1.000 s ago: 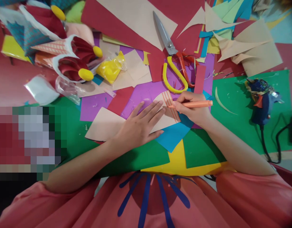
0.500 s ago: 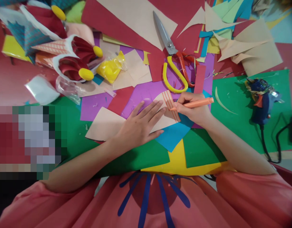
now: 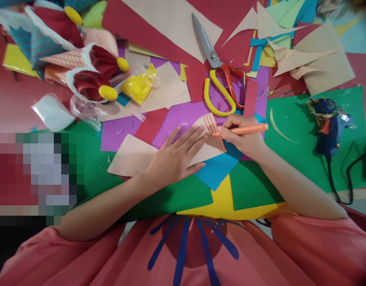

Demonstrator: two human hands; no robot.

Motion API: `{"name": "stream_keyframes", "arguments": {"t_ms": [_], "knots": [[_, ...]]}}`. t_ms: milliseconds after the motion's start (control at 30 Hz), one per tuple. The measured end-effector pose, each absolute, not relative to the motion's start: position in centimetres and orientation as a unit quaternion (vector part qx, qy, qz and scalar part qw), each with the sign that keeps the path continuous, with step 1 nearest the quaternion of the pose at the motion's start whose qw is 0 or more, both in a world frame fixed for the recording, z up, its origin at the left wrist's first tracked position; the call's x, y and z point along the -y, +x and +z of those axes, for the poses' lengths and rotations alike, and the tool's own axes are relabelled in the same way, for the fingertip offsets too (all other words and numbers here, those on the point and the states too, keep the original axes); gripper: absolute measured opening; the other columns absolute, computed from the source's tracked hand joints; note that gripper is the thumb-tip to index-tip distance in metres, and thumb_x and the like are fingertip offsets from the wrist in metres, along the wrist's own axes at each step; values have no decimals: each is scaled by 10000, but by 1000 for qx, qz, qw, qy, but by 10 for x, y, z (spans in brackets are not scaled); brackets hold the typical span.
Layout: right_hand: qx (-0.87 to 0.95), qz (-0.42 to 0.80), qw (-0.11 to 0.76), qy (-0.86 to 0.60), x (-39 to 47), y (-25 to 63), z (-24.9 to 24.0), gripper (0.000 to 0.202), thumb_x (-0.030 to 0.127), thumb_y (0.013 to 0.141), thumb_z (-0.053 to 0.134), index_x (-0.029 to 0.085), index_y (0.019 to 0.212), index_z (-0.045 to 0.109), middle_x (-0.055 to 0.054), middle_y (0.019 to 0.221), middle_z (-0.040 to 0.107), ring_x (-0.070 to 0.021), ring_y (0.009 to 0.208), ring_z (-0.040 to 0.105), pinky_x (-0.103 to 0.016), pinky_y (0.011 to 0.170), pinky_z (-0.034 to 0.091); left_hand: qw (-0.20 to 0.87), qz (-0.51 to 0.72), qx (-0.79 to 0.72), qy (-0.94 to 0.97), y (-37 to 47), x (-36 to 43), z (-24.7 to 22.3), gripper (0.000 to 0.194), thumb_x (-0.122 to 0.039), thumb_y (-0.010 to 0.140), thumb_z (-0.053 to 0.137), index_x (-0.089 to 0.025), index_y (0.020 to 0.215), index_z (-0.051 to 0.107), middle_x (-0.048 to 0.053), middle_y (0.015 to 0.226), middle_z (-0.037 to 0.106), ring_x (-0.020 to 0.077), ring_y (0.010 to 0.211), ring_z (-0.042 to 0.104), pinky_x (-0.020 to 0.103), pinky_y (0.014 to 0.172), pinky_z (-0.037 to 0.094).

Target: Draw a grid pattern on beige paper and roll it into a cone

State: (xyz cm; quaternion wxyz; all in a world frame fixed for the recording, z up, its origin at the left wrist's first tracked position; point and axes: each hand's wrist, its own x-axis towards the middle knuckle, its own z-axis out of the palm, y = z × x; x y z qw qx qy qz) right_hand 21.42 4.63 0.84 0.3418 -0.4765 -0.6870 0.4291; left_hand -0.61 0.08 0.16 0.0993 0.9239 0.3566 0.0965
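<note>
A cream paper piece (image 3: 132, 153) with curved ends lies across the middle of the table. Orange stripes run along its right end. My left hand (image 3: 178, 155) rests flat on this paper, fingers stretched out and holding nothing. In my right hand (image 3: 242, 135) is an orange marker (image 3: 250, 128), pinched between thumb and fingers. Its tip touches the paper among the stripes. Just beyond lie large scissors (image 3: 214, 67) with one yellow and one red handle. Beneath the right end of the cream paper a blue paper piece (image 3: 217, 171) shows.
Decorated paper cones (image 3: 90, 85) with yellow ovals stand at the upper left, near a yellow plastic packet (image 3: 139, 85). A blue glue gun (image 3: 328, 131) with a black cable lies at the right. Paper scraps (image 3: 302, 59) are heaped at the upper right. Green sheets (image 3: 177, 198) cover the near side.
The marker tip has shifted very slightly left and up among the stripes. My left hand and the paper stay in place.
</note>
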Motion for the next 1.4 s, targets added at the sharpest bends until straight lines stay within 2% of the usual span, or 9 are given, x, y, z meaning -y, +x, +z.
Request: {"name": "stream_keyframes", "arguments": {"t_ms": [333, 433, 600, 833, 1100, 1267, 1400], "knots": [[673, 461, 312, -487, -46, 214, 12, 358, 260, 770, 622, 194, 496, 402, 49, 456, 440, -63, 457, 373, -237, 428, 262, 106, 92, -358, 923, -6, -1, 2, 579, -446, 967, 428, -116, 1441, 380, 163, 1506, 409, 274, 1412, 379, 482, 1184, 239], [647, 492, 334, -479, -46, 216, 10, 361, 284, 782, 626, 199, 508, 407, 45, 473, 465, -68, 464, 397, -237, 437, 293, 106, 94, -354, 924, -6, -1, 2, 577, -438, 969, 425, -112, 1442, 375, 166, 1501, 416, 274, 1412, 379, 485, 1183, 238], [628, 476, 374, -489, -45, 216, 8, 320, 292, 806, 606, 202, 547, 442, 42, 497, 473, -75, 473, 419, -251, 456, 315, 88, 95, -371, 919, -7, -1, 2, 562, -435, 978, 403, -97, 1426, 394, 182, 1494, 422, 281, 1403, 391, 475, 1165, 268], [674, 441, 333, -490, -44, 215, 10, 327, 290, 830, 605, 197, 551, 462, 31, 514, 488, -83, 494, 421, -265, 468, 304, 100, 94, -376, 916, -7, -1, 0, 544, -465, 978, 392, -145, 1417, 415, 172, 1516, 392, 293, 1413, 372, 489, 1163, 263], [690, 431, 339, -472, -44, 213, 11, 316, 266, 822, 616, 185, 549, 478, 39, 500, 492, -63, 473, 396, -240, 442, 279, 81, 94, -373, 920, -7, -1, 0, 533, -470, 980, 390, -139, 1395, 435, 178, 1504, 409, 300, 1401, 388, 490, 1149, 287], [676, 459, 318, -480, -45, 213, 13, 376, 293, 802, 610, 188, 495, 419, 43, 456, 466, -58, 449, 388, -230, 430, 275, 71, 101, -370, 921, -7, -1, -1, 525, -465, 980, 394, -135, 1385, 448, 188, 1492, 422, 305, 1392, 401, 489, 1143, 293], [653, 489, 324, -479, -45, 216, 13, 349, 281, 781, 609, 197, 509, 408, 42, 464, 463, -66, 458, 402, -233, 433, 285, 70, 101, -372, 920, -7, -1, -2, 530, -466, 978, 397, -151, 1403, 431, 175, 1497, 421, 288, 1393, 401, 476, 1155, 277]]}}
